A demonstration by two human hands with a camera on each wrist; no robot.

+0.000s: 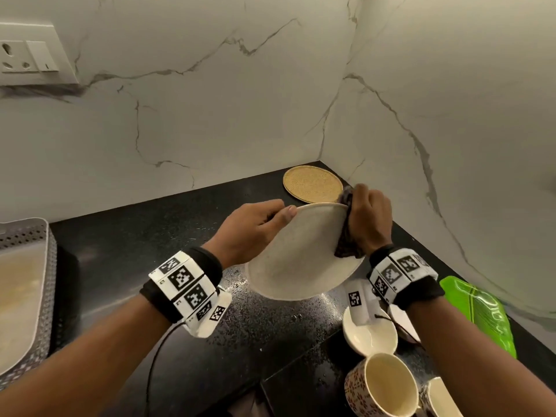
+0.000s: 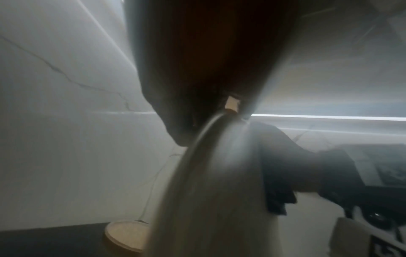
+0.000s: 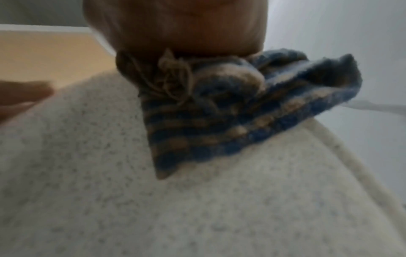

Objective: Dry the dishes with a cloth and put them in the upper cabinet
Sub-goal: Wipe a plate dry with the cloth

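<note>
Your head camera looks down from above at the black counter [image 1: 270, 326] and the marble corner beyond. Your left wrist camera sits close under the plate [image 2: 215, 200], facing the same corner (badly blurred). Your right wrist camera presses nearest, filling with the plate's face and the cloth [image 3: 219, 113].

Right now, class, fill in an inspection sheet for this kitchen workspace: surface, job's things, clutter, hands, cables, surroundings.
Surface: black speckled countertop, water droplets on it.
Job's things: cream speckled round plate held tilted above it; blue-and-beige striped cloth on its rim.
Clutter: round woven mat, small white bowl, patterned mug, green leaf-shaped tray, grey perforated basket.
Hands: left hand grip on plate edge; right hand grips cloth.
Cables: black wire from left wristband.
Surroundings: white marble walls, wall socket.
</note>
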